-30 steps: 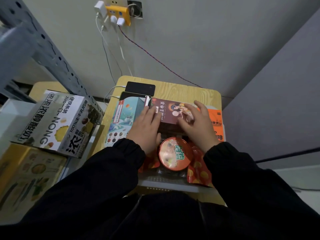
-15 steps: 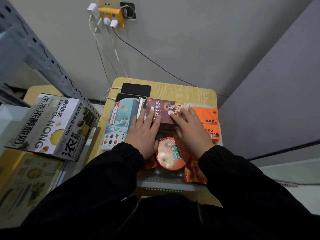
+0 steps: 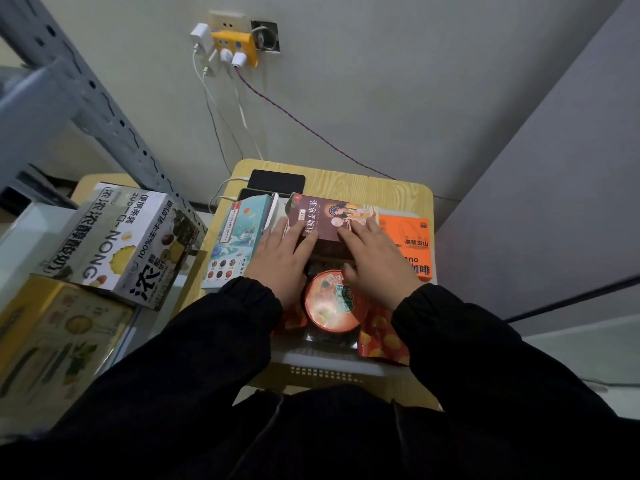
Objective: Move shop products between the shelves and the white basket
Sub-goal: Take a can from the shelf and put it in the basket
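The white basket [image 3: 325, 363] sits on a small wooden table [image 3: 398, 195] below me, packed with products. A maroon tea box [image 3: 325, 216] stands tilted up at the basket's far side. My left hand [image 3: 280, 261] holds its left side and my right hand [image 3: 377, 258] holds its right side, fingers spread over the front. A round red instant noodle cup [image 3: 332, 303] lies between my wrists. A teal box [image 3: 239, 237] stands at the left, an orange coffee box [image 3: 412, 247] at the right, and red snack bags [image 3: 377, 337] lie near the front.
A grey metal shelf frame [image 3: 86, 88] rises at the left, holding a white yogurt carton [image 3: 121, 244] and a yellow box [image 3: 52, 337]. A black phone [image 3: 277, 181] lies charging at the table's far edge. Cables hang from a yellow wall socket adapter [image 3: 235, 46].
Both hands slid a little further up the maroon tea box, and it now stands more upright. My view has shifted slightly.
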